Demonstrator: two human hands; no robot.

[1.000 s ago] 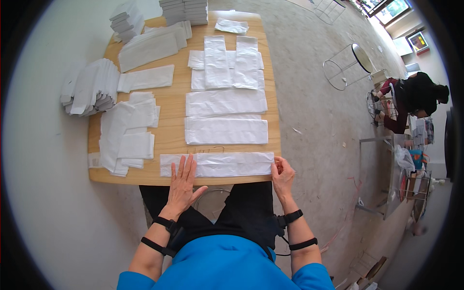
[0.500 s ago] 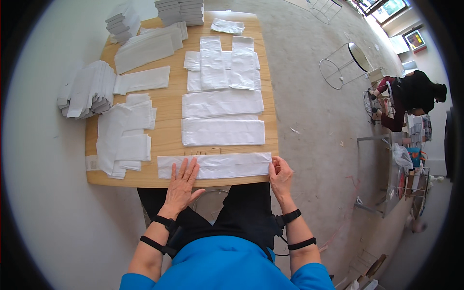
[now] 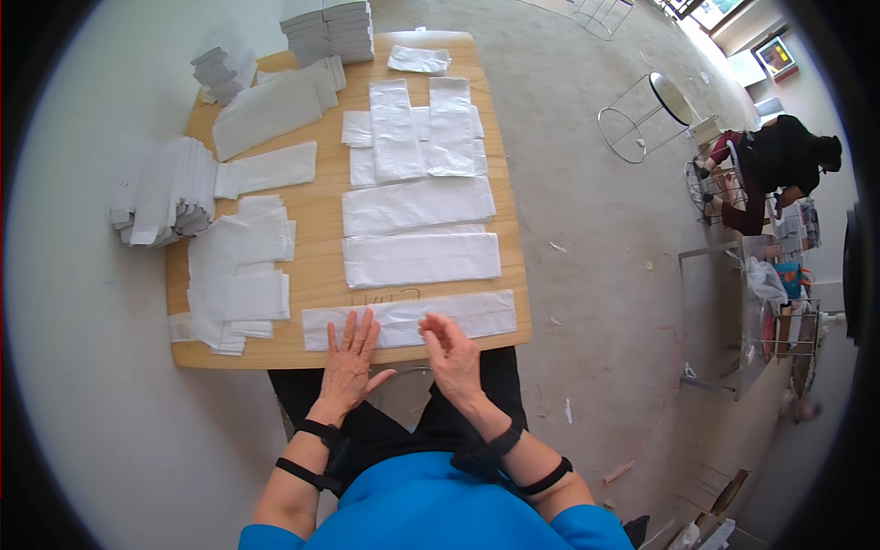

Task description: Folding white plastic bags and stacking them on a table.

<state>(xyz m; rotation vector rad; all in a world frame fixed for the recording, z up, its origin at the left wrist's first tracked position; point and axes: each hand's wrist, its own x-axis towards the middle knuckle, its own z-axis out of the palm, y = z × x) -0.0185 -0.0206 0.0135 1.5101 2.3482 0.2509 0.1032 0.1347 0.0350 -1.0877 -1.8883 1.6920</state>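
Two hands work at the near edge of the wooden table (image 3: 321,229), both on the long white paper bag (image 3: 412,321) lying flat along that edge. The left hand (image 3: 351,356) is spread, fingers splayed, palm pressing the bag's left part down. The right hand (image 3: 451,353) is raised just above the bag near its middle, fingers loosely curled with the tips drawn toward each other; whether it pinches any paper, I cannot tell.

By my read, this is the flattening and folding step: one hand pins, the other readies a grip. The next move would call for a firm hold on the free right part while the left palm keeps the paper from sliding off the edge.

Beyond it, two more flattened white bags (image 3: 420,234) lie in parallel rows, and farther back sit two narrower upright ones (image 3: 426,128) over smaller pieces. To the left there's a loose heap of folded white bags (image 3: 238,275), a fanned stack of folded ones (image 3: 165,192) hanging over the table's left side, and a longer pile (image 3: 270,108) set at an angle. At the far edge stand neat grey-white stacks (image 3: 330,29). No label legible anywhere.
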